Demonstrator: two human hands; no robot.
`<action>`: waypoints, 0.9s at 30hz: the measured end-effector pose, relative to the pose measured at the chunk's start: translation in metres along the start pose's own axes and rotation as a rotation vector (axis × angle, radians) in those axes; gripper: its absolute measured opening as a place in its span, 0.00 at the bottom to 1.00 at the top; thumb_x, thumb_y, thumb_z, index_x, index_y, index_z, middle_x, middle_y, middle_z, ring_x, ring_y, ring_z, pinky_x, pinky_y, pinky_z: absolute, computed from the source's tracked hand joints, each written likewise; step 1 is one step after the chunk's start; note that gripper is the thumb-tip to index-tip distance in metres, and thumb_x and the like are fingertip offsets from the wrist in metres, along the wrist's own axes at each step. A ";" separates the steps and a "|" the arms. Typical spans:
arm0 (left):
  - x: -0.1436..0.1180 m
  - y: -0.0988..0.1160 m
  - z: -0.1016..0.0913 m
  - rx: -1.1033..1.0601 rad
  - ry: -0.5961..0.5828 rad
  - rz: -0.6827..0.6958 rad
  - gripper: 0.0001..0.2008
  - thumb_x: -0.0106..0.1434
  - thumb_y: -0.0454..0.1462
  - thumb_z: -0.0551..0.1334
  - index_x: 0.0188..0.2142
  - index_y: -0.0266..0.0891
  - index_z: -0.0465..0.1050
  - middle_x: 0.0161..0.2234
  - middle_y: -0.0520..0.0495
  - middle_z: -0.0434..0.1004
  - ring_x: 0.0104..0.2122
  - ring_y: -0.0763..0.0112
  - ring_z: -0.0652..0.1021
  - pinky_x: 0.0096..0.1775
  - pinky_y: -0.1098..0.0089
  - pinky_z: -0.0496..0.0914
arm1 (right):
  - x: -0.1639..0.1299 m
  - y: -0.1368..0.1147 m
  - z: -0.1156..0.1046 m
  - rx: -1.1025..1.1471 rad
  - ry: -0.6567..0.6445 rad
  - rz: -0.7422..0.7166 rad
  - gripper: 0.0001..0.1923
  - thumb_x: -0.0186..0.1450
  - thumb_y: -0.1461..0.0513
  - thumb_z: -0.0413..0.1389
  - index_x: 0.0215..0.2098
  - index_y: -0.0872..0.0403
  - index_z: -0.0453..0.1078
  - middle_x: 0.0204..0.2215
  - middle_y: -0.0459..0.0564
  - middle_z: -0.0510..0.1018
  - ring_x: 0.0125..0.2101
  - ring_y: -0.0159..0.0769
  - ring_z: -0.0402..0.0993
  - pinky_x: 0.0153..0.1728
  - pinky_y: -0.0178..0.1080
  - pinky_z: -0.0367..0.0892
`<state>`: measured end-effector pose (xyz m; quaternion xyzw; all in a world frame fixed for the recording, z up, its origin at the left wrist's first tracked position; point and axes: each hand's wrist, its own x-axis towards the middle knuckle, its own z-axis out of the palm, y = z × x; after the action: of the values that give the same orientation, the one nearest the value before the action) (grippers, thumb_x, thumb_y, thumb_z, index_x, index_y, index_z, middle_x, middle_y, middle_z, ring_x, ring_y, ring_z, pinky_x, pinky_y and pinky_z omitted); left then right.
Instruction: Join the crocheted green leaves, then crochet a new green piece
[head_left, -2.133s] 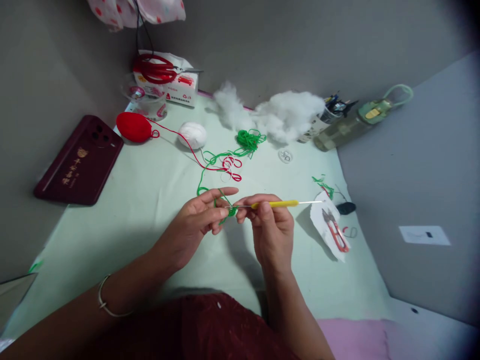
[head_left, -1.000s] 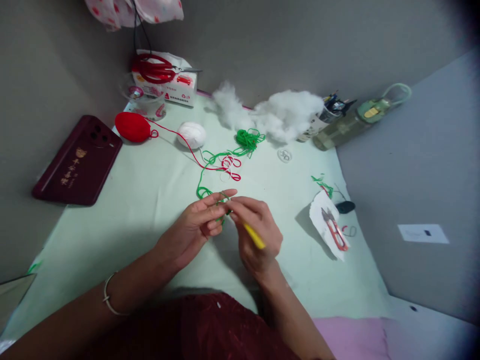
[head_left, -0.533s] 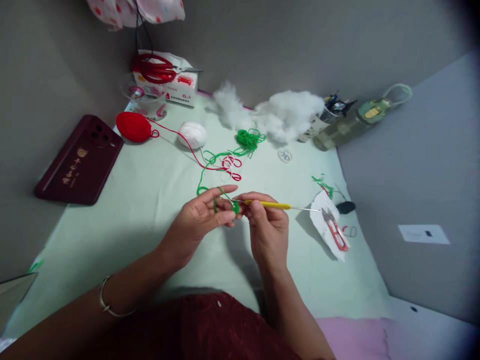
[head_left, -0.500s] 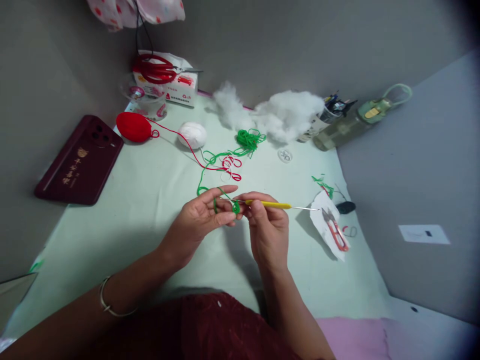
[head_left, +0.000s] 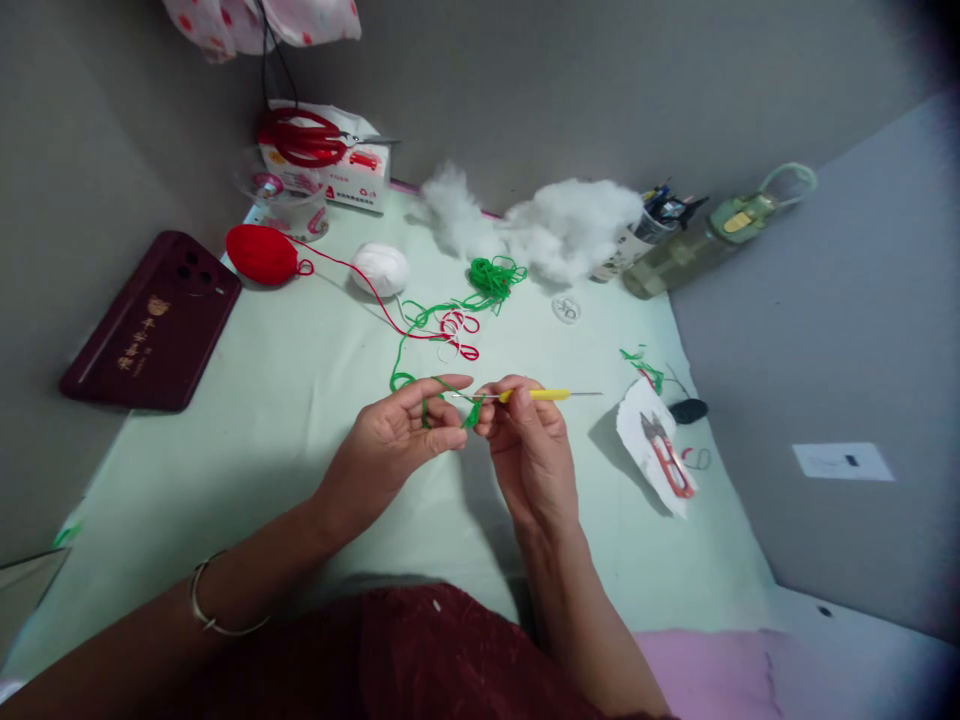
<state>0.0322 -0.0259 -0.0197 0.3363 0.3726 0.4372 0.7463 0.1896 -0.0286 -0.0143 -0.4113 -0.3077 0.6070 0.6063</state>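
Between thumb and fingers, my left hand point(head_left: 401, 425) pinches a small green crochet piece point(head_left: 472, 412), and green yarn point(head_left: 424, 412) loops round its fingers. My right hand point(head_left: 529, 430) is closed on the yellow grip of a crochet hook point(head_left: 555, 395). The hook's thin metal shaft points left, through or beside the green loop; which one I cannot tell. From my left hand the strand runs up to a green yarn bundle point(head_left: 495, 280) on the table.
Behind my hands lie a white yarn ball point(head_left: 380, 270), a red yarn ball point(head_left: 262, 255) and white stuffing point(head_left: 574, 228). Orange-handled snips point(head_left: 670, 460) rest on white paper at right. A bottle point(head_left: 686, 248) stands back right, a dark red phone point(head_left: 154, 320) at left.
The crochet hook has tilted and its far end now reaches less far right. The green loop on the hook is drawn up higher. Both hands stay close together.
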 end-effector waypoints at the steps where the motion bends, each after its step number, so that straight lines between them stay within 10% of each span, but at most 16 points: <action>1: 0.000 0.000 0.000 -0.001 0.001 0.004 0.21 0.60 0.35 0.73 0.54 0.43 0.78 0.33 0.54 0.77 0.36 0.75 0.77 0.45 0.73 0.71 | -0.001 0.001 0.000 -0.030 -0.004 -0.020 0.08 0.65 0.54 0.66 0.35 0.50 0.82 0.31 0.45 0.81 0.28 0.26 0.74 0.31 0.29 0.73; 10: 0.000 -0.004 -0.001 0.088 0.026 0.052 0.24 0.62 0.36 0.72 0.57 0.47 0.74 0.35 0.54 0.75 0.39 0.72 0.78 0.48 0.69 0.73 | -0.006 0.002 -0.002 -0.275 -0.174 -0.065 0.07 0.62 0.64 0.68 0.38 0.44 0.83 0.39 0.44 0.81 0.36 0.30 0.77 0.38 0.34 0.74; 27: 0.002 0.011 -0.005 0.245 0.125 0.137 0.21 0.61 0.36 0.70 0.55 0.41 0.77 0.33 0.53 0.74 0.35 0.71 0.76 0.45 0.69 0.72 | -0.005 0.003 0.004 -0.082 -0.058 0.101 0.07 0.54 0.67 0.68 0.28 0.52 0.76 0.26 0.40 0.77 0.24 0.26 0.71 0.29 0.31 0.67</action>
<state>0.0244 -0.0191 -0.0132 0.4215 0.4449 0.4586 0.6435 0.1840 -0.0329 -0.0144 -0.4331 -0.3286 0.6355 0.5483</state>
